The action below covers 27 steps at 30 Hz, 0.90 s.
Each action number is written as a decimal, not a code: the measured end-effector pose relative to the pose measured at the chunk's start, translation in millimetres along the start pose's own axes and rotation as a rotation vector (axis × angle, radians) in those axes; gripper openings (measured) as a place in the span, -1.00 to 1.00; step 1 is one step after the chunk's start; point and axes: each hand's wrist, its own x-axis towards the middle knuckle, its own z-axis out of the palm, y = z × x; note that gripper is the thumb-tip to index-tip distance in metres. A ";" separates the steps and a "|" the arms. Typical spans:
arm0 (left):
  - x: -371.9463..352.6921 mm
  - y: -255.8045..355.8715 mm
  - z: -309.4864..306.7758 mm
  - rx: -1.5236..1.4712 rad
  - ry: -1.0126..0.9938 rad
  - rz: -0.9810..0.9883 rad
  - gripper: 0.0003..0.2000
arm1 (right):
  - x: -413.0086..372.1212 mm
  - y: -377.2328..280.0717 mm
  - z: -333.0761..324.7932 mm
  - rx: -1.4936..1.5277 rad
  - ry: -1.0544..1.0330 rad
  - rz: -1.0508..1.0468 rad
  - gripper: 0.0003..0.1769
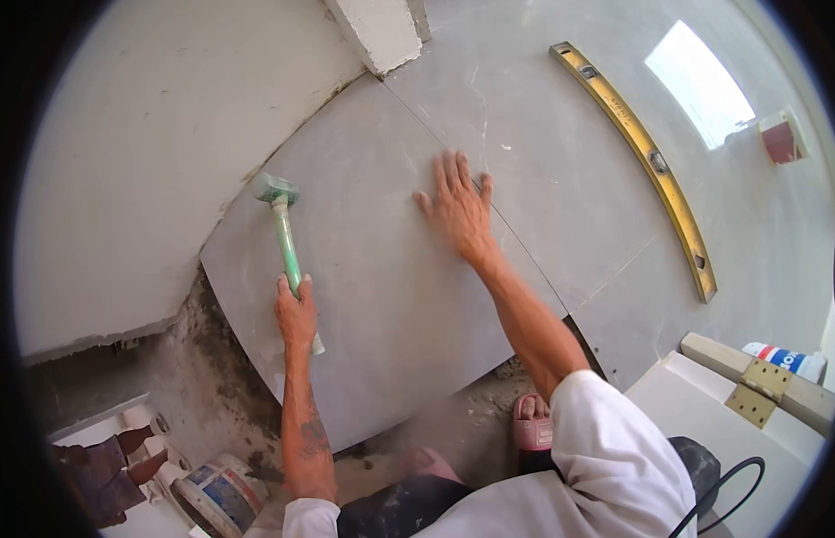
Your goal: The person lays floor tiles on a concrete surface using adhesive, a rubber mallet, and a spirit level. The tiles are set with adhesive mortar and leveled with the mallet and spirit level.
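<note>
My left hand [296, 314] is wrapped round the green handle of a mallet [287, 235], whose dusty head rests over the tile near the wall. Under it lies a large grey tile [364, 233], its lower edge above rough, bare ground. My right hand [460, 204] lies flat with spread fingers across the seam between this tile and the neighbouring grey floor tile [561, 179]. Nothing is held in that hand.
A yellow spirit level [646, 148] lies on the tiles at the right. Behind it stands a red and white container [782, 139]. A bucket [222, 493] and another person [99, 475] are at lower left. A hinged frame [758, 392] is at lower right.
</note>
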 end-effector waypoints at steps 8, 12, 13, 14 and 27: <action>-7.6 -27.9 11.0 -0.146 0.005 -0.075 -0.39 | 134.3 41.0 30.7 -0.018 -0.207 -0.306 -0.35; -5.3 -25.1 5.8 -0.255 -0.030 -0.135 -0.40 | 113.4 93.2 12.2 -0.071 -0.286 -0.352 -0.39; -6.9 -20.6 3.6 -0.263 -0.036 -0.139 -0.41 | 103.6 104.0 4.9 -0.081 -0.293 -0.358 -0.39; -7.5 -17.7 2.6 -0.273 -0.035 -0.142 -0.42 | 93.7 112.1 -1.4 -0.091 -0.339 -0.383 -0.41; -63.3 -43.4 5.3 -0.358 -0.179 -0.163 -0.45 | -60.5 154.0 -139.7 -0.173 -0.794 -0.440 0.25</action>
